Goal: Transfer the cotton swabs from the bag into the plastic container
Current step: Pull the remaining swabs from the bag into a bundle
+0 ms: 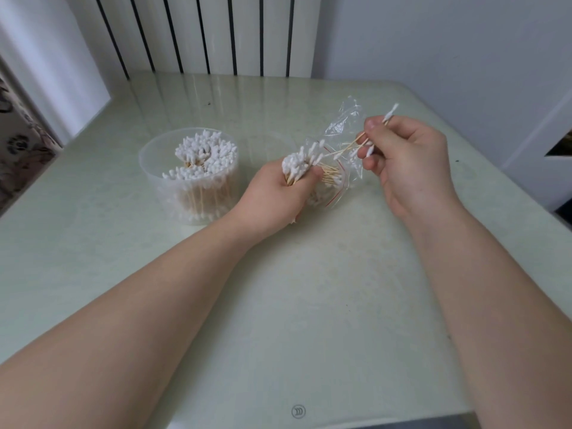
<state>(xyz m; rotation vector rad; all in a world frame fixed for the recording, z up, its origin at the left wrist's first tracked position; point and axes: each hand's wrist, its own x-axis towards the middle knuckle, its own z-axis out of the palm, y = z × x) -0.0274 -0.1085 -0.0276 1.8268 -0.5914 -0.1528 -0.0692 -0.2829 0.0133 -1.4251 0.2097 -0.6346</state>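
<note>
We see a shiny, smooth table with a pale stone look. The tub at the middle left is cloudy plastic. The swabs have soft white cotton tips and thin wooden sticks. The bag is thin, clear, crinkly plastic.

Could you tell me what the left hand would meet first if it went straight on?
Most likely the bag: the left hand, gripping a bundle of swabs, points forward and right, and the bag lies just beyond its knuckles, though depth is unclear from one view.
</note>
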